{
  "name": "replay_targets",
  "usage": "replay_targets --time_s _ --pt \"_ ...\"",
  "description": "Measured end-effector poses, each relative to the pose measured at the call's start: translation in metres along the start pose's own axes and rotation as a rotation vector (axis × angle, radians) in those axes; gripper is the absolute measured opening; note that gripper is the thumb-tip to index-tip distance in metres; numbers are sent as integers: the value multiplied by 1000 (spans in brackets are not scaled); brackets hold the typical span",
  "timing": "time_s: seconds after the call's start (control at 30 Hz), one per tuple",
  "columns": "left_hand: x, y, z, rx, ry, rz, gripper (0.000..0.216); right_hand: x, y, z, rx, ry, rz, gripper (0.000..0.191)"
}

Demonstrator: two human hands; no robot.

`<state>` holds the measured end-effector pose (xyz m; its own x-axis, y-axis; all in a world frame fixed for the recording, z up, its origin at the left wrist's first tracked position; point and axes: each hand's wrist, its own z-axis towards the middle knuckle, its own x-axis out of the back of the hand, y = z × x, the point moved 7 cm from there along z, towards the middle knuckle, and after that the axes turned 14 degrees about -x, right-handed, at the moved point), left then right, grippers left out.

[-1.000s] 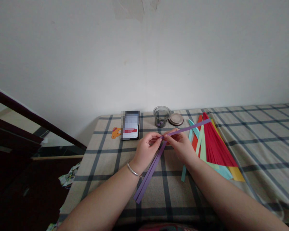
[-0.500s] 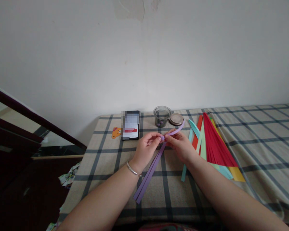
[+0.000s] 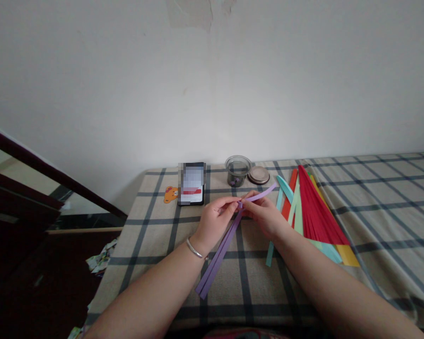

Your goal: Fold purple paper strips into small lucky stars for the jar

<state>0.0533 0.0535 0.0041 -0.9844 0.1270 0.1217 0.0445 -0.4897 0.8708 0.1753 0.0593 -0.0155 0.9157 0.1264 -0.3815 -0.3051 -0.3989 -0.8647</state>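
Between my two hands is a light purple paper strip (image 3: 262, 194), folded small at one end, its free tail reaching up to the right. My left hand (image 3: 221, 214) pinches the folded end with thumb and forefinger. My right hand (image 3: 263, 212) is closed on the same strip just beside the fold. Fingertips partly cover the fold, so its exact shape is hard to make out. Below the hands, loose purple paper strips (image 3: 215, 268) lie on the checked cloth. A clear plastic cup (image 3: 238, 172) with small purple pieces in it stands behind the hands, its round lid (image 3: 258, 174) beside it.
A phone (image 3: 191, 186) with a partly blurred screen lies at the back left, next to a bear-shaped cutout (image 3: 170, 194). To the right, red paper strips (image 3: 320, 214) fan over orange, green, blue and yellow ones. The checked tablecloth (image 3: 151, 245) meets a white wall behind.
The strip's free tail has swung lower and out to the right, off the lid. The folded end looks smaller between my fingertips. Both hands have barely shifted.
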Motion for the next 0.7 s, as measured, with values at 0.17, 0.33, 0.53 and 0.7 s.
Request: replay_targets --time_s 0.17,0.33,0.53,0.7 --pt "-1 6 -1 -66 -66 122 25 -1 -4 0 53 22 -35 29" --pt "-4 13 -1 -128 -117 173 27 2 -7 0 111 59 -119 26" --pt "-3 9 -1 -111 -90 184 26 1 -7 -1 119 66 -220 23" --pt "-2 0 -1 -24 -7 9 21 2 -5 0 99 57 -159 23"
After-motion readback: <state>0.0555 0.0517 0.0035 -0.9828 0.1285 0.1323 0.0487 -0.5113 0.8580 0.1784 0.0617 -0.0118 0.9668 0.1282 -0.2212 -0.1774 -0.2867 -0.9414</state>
